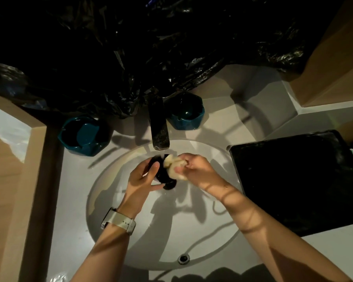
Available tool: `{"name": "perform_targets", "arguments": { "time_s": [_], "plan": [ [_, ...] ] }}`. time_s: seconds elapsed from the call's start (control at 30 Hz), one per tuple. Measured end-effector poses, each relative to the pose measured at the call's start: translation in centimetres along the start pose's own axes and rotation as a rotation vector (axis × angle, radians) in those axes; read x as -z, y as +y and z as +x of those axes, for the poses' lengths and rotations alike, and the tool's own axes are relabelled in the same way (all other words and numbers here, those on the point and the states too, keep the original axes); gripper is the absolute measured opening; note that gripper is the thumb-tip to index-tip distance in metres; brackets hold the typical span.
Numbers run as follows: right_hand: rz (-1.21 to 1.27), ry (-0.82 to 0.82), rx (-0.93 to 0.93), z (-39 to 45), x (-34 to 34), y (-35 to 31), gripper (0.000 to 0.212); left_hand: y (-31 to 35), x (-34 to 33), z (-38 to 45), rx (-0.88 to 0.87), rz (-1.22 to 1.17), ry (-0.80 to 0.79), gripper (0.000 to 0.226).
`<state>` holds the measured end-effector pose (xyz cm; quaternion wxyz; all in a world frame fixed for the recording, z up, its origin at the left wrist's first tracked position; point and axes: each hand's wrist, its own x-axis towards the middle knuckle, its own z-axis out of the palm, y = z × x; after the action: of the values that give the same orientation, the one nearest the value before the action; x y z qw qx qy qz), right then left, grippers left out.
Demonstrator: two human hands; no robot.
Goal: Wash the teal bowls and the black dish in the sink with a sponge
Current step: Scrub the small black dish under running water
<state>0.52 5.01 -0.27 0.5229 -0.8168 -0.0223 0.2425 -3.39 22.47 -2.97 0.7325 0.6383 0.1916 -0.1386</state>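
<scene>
The black dish [163, 176] is what I am working on, held over the middle of the sink [114, 237] just below the tap [159, 127]. My left hand [145, 179] grips it from the left side, thumb curled over its near face and fingers wrapped behind, so only a dark, partly hidden shape shows between my hands. My right hand [194, 169] is closed round the pale yellow sponge [174, 168], fingers pinching it into a bunched lump, and the sponge is pressed against the right side of the dish. I cannot tell whether water is running from the tap; the spout ends just above the dish.

On my left wrist sits a watch [118, 221] with a light strap. Both forearms reach in from the bottom edge, crossing the white basin, and an overflow hole [183, 258] shows in the basin's near wall.

Further out, on the counter [73, 200] behind the basin, the two teal bowls stand upright, one on each side of the tap: the left teal bowl [84, 136] near the counter's left edge, the right teal bowl [186, 111] closer to the tap, well apart from each other. To the right of the sink lies a large black tray [300, 180], flat on the counter. Crumpled black plastic sheeting [151, 47] hangs over the back wall, its lower edge touching the tap's base and overhanging the right bowl.
</scene>
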Motion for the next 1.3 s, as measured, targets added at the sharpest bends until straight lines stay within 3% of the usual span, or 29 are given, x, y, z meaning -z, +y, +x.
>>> {"name": "perform_targets", "arguments": {
  "time_s": [0.1,0.17,0.37,0.43,0.57,0.7,0.77,0.9,1.13,1.3],
  "plan": [
    [0.554,0.216,-0.093,-0.7,0.2,1.1,0.013,0.2,0.1,0.4,-0.085,0.068,-0.019,0.03],
    [0.649,0.294,-0.107,-0.7,-0.4,1.2,0.01,0.1,0.1,0.4,-0.144,0.155,-0.037,0.033],
    [0.223,0.354,0.151,1.8,-2.8,-1.0,0.01,1.4,-0.4,0.3,-0.306,0.399,0.009,0.028],
    [0.042,0.338,0.217,2.7,-3.0,-0.9,0.019,1.8,0.2,0.3,-0.362,0.552,0.002,0.026],
    [-0.07,0.272,0.122,3.5,-2.7,-0.5,0.024,2.2,0.7,-0.4,-0.379,0.612,-0.052,0.039],
    [-0.116,0.171,0.314,3.1,-3.5,-1.0,0.004,1.8,1.0,-0.2,-0.366,0.545,-0.052,0.039],
    [-0.053,0.169,0.304,3.7,-3.3,-1.1,0.011,1.9,0.9,-0.4,-0.344,0.463,-0.044,0.042],
    [0.132,0.151,0.052,5.2,-3.1,-0.2,0.013,1.6,1.3,-0.7,-0.297,0.292,0.004,0.034],
    [0.332,0.163,-0.173,4.1,-4.9,0.5,0.024,-0.1,1.5,-2.1,-0.198,-0.058,0.026,0.03],
    [0.35,0.126,-0.331,2.7,-5.2,0.6,0.049,-0.2,0.9,-1.6,-0.199,-0.243,0.053,0.033]
  ]
}}
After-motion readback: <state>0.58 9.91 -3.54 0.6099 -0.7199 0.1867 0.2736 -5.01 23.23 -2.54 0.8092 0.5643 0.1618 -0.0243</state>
